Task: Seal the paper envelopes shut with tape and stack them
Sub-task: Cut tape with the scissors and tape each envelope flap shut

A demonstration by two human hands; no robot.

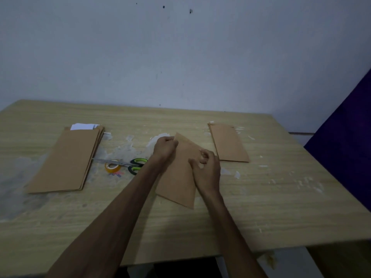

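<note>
While both hands grip a brown envelope (177,177) mid-table, left hand (165,146) pinching its far corner, right hand (206,169) its right edge, envelope stacks left (66,159) and right (228,143), tape roll (112,167), scissors (128,164) between, bare table (281,207) nearer.

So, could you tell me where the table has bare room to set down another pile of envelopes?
The near strip of the table, in front of the envelope both hands hold, is bare. So is the right side beyond the right stack, apart from small scraps. It is crowded between the left stack and the hands, where the tape roll and scissors lie.
</note>
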